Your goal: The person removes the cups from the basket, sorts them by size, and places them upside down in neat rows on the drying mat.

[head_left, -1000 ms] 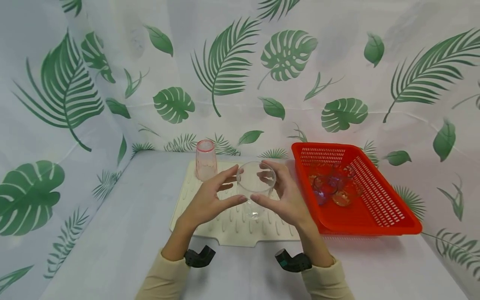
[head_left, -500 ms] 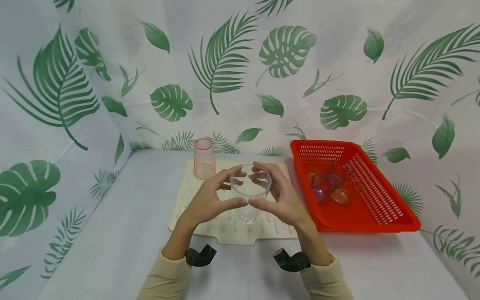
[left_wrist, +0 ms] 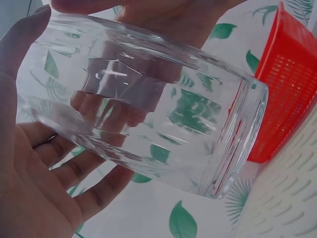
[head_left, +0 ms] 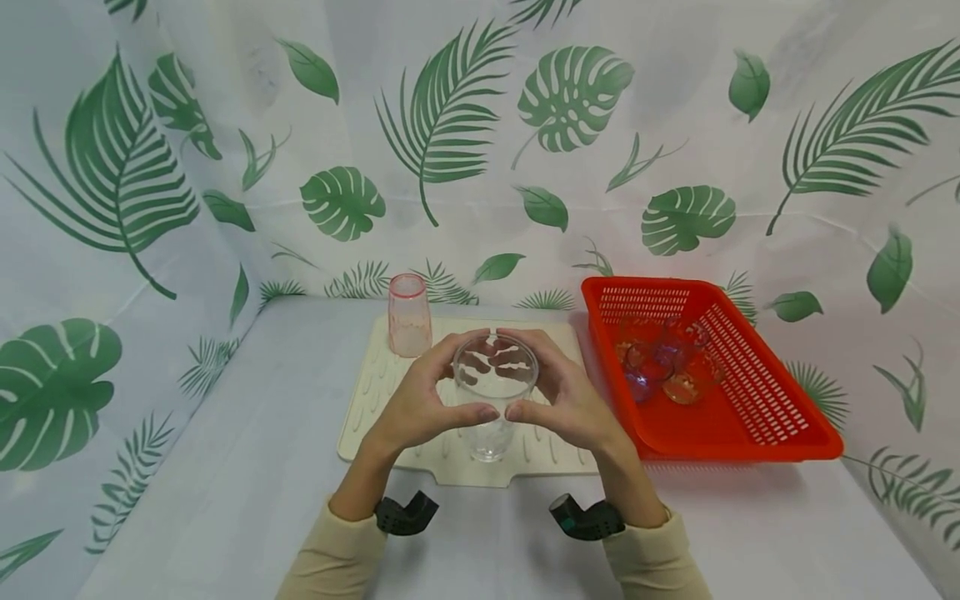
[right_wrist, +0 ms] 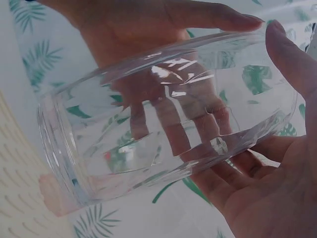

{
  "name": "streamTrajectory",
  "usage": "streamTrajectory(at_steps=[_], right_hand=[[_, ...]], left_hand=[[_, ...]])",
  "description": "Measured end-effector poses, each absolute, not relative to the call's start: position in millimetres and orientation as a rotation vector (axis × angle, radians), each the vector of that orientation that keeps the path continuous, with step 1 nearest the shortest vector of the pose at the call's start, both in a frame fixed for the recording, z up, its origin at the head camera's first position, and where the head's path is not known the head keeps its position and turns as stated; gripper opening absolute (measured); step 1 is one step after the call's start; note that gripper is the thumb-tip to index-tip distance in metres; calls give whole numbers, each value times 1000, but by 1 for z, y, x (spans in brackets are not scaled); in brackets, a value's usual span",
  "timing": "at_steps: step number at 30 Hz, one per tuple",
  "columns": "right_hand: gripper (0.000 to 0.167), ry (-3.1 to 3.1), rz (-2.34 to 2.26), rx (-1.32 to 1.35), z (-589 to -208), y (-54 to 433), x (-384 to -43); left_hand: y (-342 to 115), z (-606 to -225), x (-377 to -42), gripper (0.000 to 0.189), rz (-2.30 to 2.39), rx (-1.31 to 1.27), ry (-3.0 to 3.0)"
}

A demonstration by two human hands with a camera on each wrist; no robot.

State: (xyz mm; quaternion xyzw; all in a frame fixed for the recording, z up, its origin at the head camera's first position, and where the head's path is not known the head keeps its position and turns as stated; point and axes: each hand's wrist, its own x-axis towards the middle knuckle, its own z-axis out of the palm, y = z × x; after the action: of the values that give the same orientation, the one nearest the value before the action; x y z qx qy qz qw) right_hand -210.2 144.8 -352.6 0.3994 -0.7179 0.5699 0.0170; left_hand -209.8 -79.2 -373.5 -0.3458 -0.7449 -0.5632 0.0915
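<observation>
A tall clear drinking glass (head_left: 491, 442) with its round rim up is held between both hands over the ribbed cream drying mat (head_left: 366, 412). My left hand (head_left: 423, 396) grips its left side, and my right hand (head_left: 566, 396) grips the right. Both thumbs lie across the near side, tips close together, while the other fingers curl round behind. Seen from the left wrist, the glass (left_wrist: 153, 109) has faceted walls and a thick base. On the mat's back left corner stands a pink-tinted glass (head_left: 410, 325), narrower end up.
To the right of the mat, a red perforated basket (head_left: 750, 446) holds several clear and purple-tinted glasses (head_left: 667, 362). Behind the table hangs a white cloth (head_left: 465, 233) with green leaf prints. Each wrist wears a black camera mount (head_left: 407, 512).
The clear glass has come slightly left and nearer to my body. My hands have drawn together round it, with the far fingertips now almost meeting behind.
</observation>
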Motion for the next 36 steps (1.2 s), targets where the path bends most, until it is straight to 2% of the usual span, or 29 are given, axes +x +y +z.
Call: streamTrajectory(at_steps=[9,17,23,25,31,36], right_hand=[[82,-2247,1804,1241,-355,144,-212],[99,-2436,1788,1221,-358,142,-213],[105,-2657,1796,1236,-377,135,-225],[102,-2750,1764,1248,-387,133,-231],[76,-2847,1636,1334,-408,124,-242],[70,-2807,1696,1315,-411,121,-244]], left_hand=[[-76,-375,-211,85,-1678,-1005,-2159],[-78,-373,-211,89,-1635,-936,-2102],[-83,-373,-212,88,-1617,-895,-2099],[-85,-372,-212,87,-1608,-877,-2108],[-87,-373,-213,88,-1595,-850,-2100],[-91,-372,-215,89,-1591,-845,-2095]])
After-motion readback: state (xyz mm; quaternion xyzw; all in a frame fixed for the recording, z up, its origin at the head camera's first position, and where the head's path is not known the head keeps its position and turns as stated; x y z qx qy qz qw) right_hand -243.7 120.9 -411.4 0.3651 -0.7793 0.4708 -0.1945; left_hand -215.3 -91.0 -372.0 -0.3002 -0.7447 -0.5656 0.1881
